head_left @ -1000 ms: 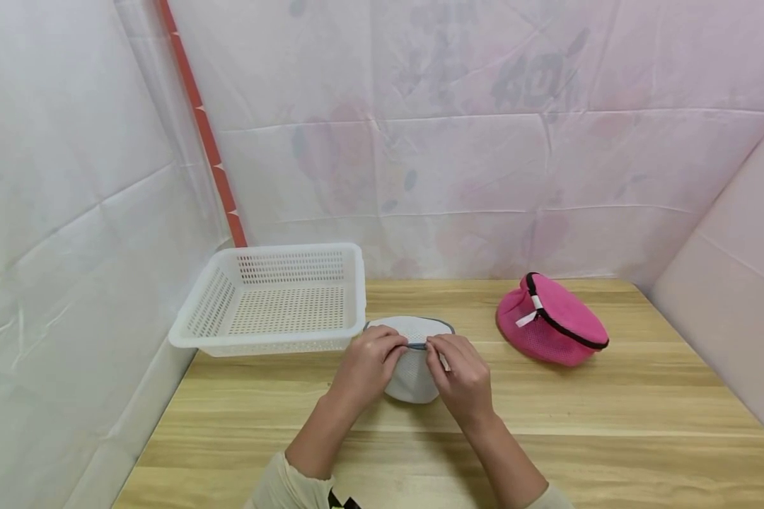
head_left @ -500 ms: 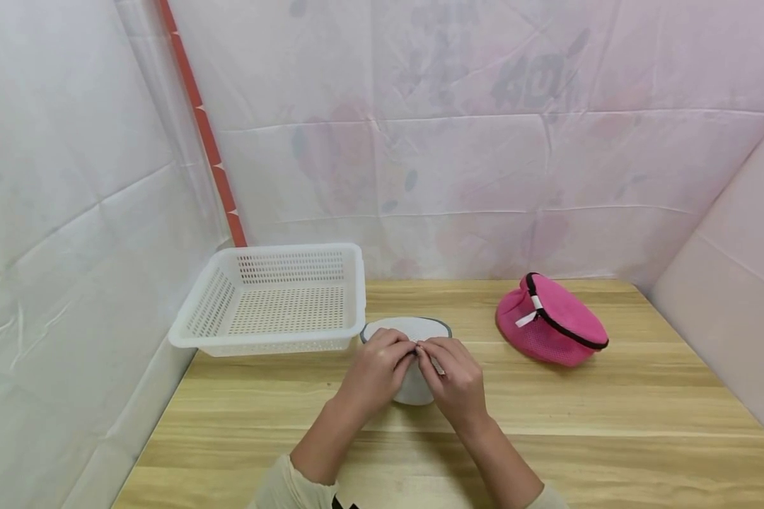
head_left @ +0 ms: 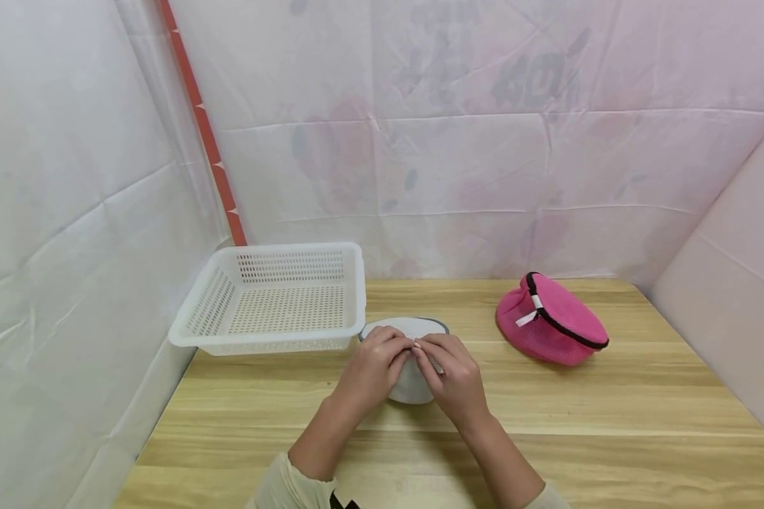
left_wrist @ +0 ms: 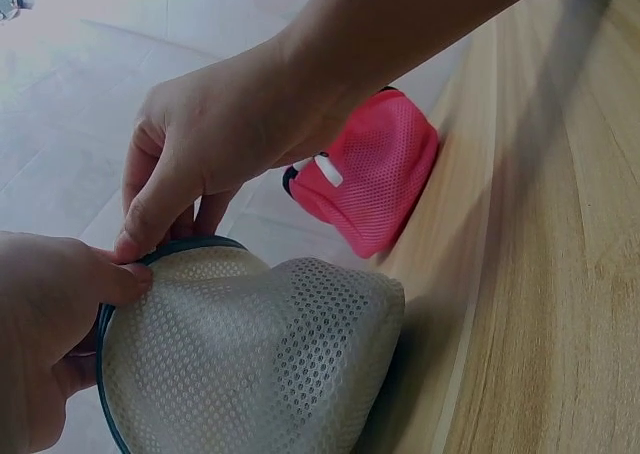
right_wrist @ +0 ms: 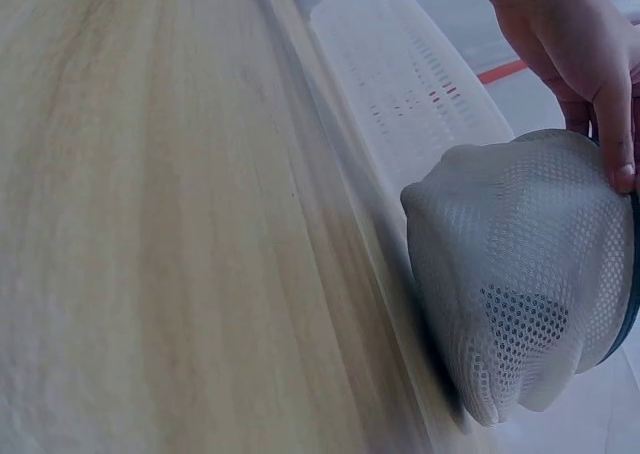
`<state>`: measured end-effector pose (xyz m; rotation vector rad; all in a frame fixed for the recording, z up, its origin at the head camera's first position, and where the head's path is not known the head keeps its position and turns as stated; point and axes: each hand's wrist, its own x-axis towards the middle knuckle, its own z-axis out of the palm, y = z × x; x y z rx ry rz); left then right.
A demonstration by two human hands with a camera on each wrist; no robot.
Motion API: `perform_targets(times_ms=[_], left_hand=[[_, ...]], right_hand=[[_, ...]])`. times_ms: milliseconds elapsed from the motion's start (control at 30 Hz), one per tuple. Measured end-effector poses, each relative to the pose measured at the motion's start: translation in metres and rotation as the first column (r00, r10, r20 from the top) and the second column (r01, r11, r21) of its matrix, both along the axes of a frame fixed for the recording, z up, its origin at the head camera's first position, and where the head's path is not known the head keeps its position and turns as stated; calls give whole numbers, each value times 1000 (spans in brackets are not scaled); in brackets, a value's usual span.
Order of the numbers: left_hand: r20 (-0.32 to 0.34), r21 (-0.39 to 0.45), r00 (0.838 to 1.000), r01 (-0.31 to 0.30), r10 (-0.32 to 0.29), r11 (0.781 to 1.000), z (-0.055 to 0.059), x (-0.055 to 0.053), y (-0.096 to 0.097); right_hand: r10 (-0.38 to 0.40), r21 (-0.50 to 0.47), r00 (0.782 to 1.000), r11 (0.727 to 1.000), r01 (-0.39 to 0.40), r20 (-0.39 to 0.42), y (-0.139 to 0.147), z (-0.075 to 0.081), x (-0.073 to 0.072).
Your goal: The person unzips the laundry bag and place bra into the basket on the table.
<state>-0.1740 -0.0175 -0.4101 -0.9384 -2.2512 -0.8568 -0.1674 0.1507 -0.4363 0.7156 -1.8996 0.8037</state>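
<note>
Thumb and fingers of the left hand and right hand pinch, side by side, the dark rim of 1 white mesh laundry bag, between the table's left and right edges. Far-left corner: 1 white perforated basket. Near far-right corner: 1 pink mesh laundry bag.

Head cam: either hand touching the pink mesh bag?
No, the left hand and right hand pinch the white mesh bag, apart from the pink mesh bag.
</note>
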Motion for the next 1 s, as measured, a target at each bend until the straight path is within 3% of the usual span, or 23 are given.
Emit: perform_targets(times_ms=[300,667,1000], left_hand=[[-16,10,1000,11,-11,1000,0,-2,-1],[10,12,1000,23,-23,1000,2,-3,-1],[-24,8,1000,-7,7,1000,3,-5,-5]], right_hand=[[4,17,998,1000,-5,58,2,2,2],[-42,-33,999,999,42,-1,2,0,1],[-77,-59,996,995,75,-37,7,2,0]])
